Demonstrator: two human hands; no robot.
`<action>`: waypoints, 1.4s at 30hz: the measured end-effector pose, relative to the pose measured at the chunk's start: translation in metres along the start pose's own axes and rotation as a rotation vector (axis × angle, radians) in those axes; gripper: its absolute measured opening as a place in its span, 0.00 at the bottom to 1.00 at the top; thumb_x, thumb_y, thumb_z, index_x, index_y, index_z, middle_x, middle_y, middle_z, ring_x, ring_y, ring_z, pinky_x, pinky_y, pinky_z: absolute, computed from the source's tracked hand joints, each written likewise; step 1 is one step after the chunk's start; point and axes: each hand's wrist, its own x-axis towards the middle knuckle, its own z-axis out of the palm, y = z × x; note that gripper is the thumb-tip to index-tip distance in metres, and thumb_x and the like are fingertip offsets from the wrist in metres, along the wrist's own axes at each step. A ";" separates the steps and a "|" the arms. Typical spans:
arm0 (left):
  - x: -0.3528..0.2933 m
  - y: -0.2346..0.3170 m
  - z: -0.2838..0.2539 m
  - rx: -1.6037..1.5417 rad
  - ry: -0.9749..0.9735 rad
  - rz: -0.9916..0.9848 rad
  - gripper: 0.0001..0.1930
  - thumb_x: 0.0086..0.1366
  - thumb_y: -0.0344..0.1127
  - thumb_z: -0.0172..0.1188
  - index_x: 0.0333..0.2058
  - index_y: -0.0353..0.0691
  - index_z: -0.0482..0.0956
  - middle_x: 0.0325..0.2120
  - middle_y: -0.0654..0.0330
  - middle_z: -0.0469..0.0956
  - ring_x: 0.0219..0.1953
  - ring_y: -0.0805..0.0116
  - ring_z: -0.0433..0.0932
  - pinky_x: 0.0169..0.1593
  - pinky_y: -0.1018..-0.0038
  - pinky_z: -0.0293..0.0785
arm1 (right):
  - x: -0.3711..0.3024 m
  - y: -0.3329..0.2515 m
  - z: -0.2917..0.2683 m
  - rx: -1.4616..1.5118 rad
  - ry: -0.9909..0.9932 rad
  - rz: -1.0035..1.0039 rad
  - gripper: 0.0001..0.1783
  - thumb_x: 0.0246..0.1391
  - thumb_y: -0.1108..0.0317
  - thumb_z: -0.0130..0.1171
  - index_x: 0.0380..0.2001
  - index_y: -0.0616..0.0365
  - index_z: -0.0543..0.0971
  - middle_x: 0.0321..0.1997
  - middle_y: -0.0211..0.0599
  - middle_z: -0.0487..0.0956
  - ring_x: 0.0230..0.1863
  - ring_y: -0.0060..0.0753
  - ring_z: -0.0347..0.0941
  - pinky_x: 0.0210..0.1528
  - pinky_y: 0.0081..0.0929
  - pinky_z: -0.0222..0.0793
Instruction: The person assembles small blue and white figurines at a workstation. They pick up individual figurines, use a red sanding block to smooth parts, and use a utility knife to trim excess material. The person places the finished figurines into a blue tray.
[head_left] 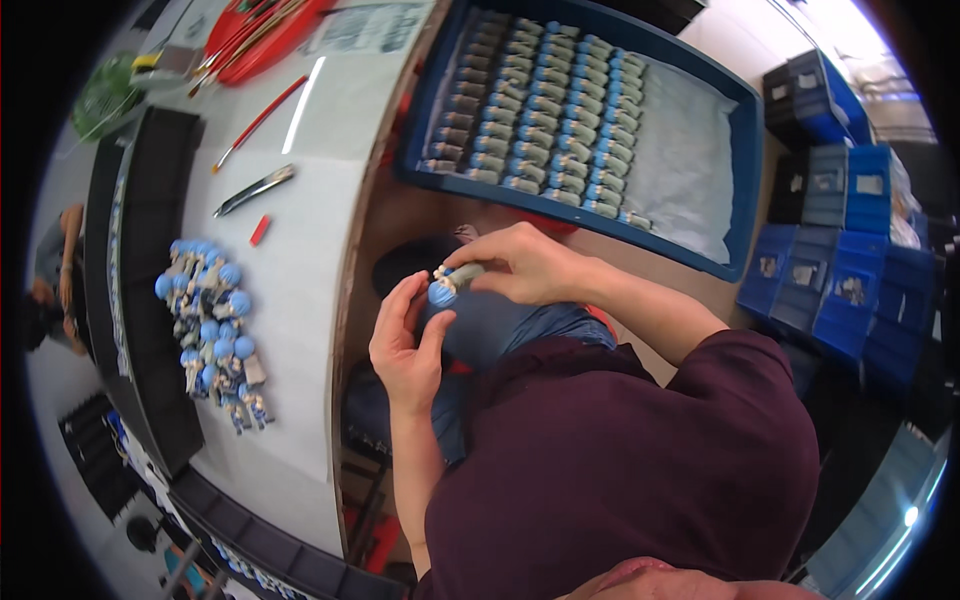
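Figurine (449, 287) is held near the centre of the frame, its long axis slanting from blue head, lower left, to grey body, upper right; body is pinched by right hand (528, 264), head by left hand (406, 348)

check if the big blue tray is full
The blue tray is partly full: figurine rows at left, bare white liner at right.

There's your white-topped table (295, 390) on your left, and look at that pile of blue-topped figurines (222, 335) heaped beside the black trough (160, 210)! Ahead of it, a small red piece (260, 230), a black-and-silver tool (255, 190), a red-handled brush (262, 121), then your red dish (262, 66) carrying more brushes (243, 42).
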 end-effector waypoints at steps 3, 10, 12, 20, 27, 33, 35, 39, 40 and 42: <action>0.000 -0.002 0.003 0.089 -0.070 0.035 0.23 0.56 0.21 0.61 0.51 0.31 0.70 0.52 0.54 0.68 0.53 0.67 0.69 0.54 0.73 0.67 | -0.028 0.035 -0.044 -0.204 0.390 0.146 0.18 0.43 0.72 0.62 0.42 0.58 0.78 0.35 0.43 0.81 0.33 0.33 0.77 0.38 0.27 0.72; 0.002 -0.008 0.007 0.152 -0.059 0.002 0.17 0.55 0.24 0.62 0.45 0.33 0.76 0.48 0.56 0.73 0.48 0.66 0.73 0.49 0.75 0.69 | -0.139 0.140 -0.162 -0.655 0.755 0.767 0.18 0.41 0.68 0.66 0.40 0.55 0.80 0.36 0.41 0.82 0.36 0.32 0.79 0.41 0.27 0.73; 0.006 -0.009 0.011 0.173 -0.075 0.016 0.16 0.55 0.24 0.62 0.45 0.33 0.76 0.47 0.56 0.74 0.47 0.66 0.73 0.49 0.75 0.70 | -0.152 0.156 -0.162 -0.667 0.702 0.909 0.18 0.39 0.68 0.66 0.39 0.57 0.80 0.36 0.41 0.82 0.36 0.31 0.79 0.41 0.27 0.73; 0.003 -0.008 0.004 0.209 -0.108 -0.005 0.16 0.56 0.20 0.59 0.45 0.32 0.76 0.47 0.55 0.73 0.46 0.67 0.74 0.49 0.75 0.71 | -0.147 0.191 -0.146 -0.717 0.500 0.804 0.16 0.36 0.70 0.65 0.34 0.57 0.82 0.32 0.40 0.82 0.32 0.31 0.78 0.37 0.28 0.72; -0.006 -0.008 -0.011 0.294 -0.062 0.230 0.13 0.54 0.27 0.62 0.40 0.36 0.77 0.41 0.55 0.76 0.43 0.57 0.75 0.47 0.70 0.72 | -0.185 0.270 -0.201 -0.781 0.247 0.712 0.24 0.41 0.60 0.66 0.43 0.60 0.78 0.40 0.50 0.79 0.40 0.40 0.77 0.43 0.34 0.71; -0.040 0.017 -0.082 0.463 0.405 0.401 0.10 0.52 0.23 0.62 0.35 0.36 0.78 0.36 0.57 0.77 0.39 0.60 0.76 0.41 0.71 0.73 | -0.055 0.131 -0.146 -0.604 0.472 0.279 0.18 0.50 0.70 0.61 0.45 0.64 0.75 0.41 0.41 0.79 0.42 0.30 0.76 0.42 0.24 0.71; -0.042 0.018 -0.119 0.655 0.671 0.407 0.11 0.50 0.23 0.63 0.34 0.36 0.78 0.35 0.55 0.77 0.37 0.58 0.76 0.40 0.70 0.73 | -0.016 0.092 -0.109 -0.410 0.520 0.050 0.13 0.54 0.74 0.57 0.44 0.63 0.76 0.41 0.38 0.79 0.41 0.26 0.75 0.42 0.20 0.71; -0.051 0.011 -0.187 1.009 0.973 0.253 0.16 0.51 0.34 0.66 0.40 0.36 0.78 0.36 0.53 0.77 0.40 0.56 0.74 0.42 0.67 0.71 | 0.055 0.011 0.000 -0.197 0.270 -0.221 0.11 0.53 0.78 0.56 0.41 0.64 0.76 0.39 0.37 0.80 0.41 0.22 0.75 0.44 0.18 0.70; -0.052 0.007 -0.198 1.035 0.939 0.212 0.17 0.51 0.36 0.66 0.40 0.37 0.78 0.36 0.53 0.77 0.39 0.56 0.74 0.41 0.68 0.71 | 0.066 -0.007 0.030 -0.152 0.190 -0.265 0.11 0.52 0.79 0.57 0.40 0.65 0.76 0.38 0.37 0.80 0.40 0.22 0.75 0.44 0.18 0.69; -0.060 0.002 -0.207 0.804 0.824 0.030 0.22 0.53 0.43 0.65 0.43 0.35 0.77 0.36 0.53 0.77 0.39 0.57 0.74 0.41 0.69 0.71 | 0.080 -0.041 0.083 -0.132 -0.014 -0.311 0.09 0.51 0.80 0.57 0.37 0.65 0.77 0.35 0.35 0.80 0.35 0.19 0.74 0.39 0.17 0.70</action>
